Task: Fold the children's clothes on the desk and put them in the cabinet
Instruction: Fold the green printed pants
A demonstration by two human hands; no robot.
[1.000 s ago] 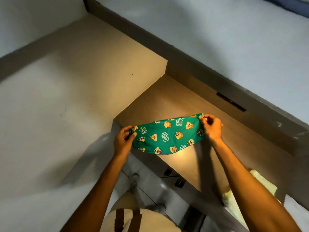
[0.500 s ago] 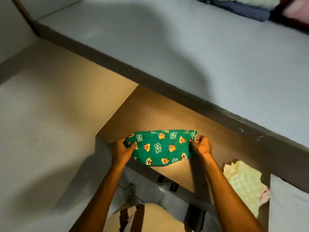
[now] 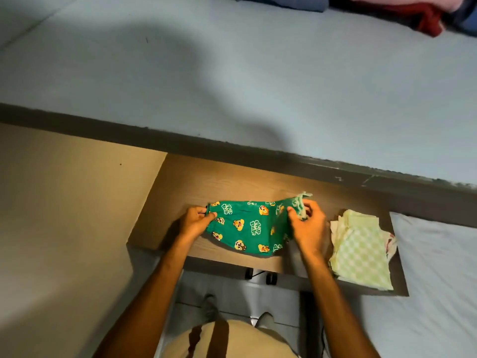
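The biggest risk here is the fold going crooked: the right hand (image 3: 307, 228) is lifting its end of the green shorts (image 3: 245, 227) off the tabletop (image 3: 180, 182), and if the left end is slipping while that flap is coming across, the edges are likely ending up uneven and the cloth bunching. The shorts are also lying close to the near edge of the tabletop, so a careless tug could be dragging them over it. The left hand (image 3: 195, 223) is pinching the left end of the shorts, its fingers (image 3: 210, 215) closed on the elastic hem and pressing it down. The right fingers (image 3: 291, 210) are clenched on the raised right end, which is sticking up above them. Between the two hands the shorts are resting flat on the tabletop, with a pile of pale green checked clothes (image 3: 361, 251) lying just beside the right hand.
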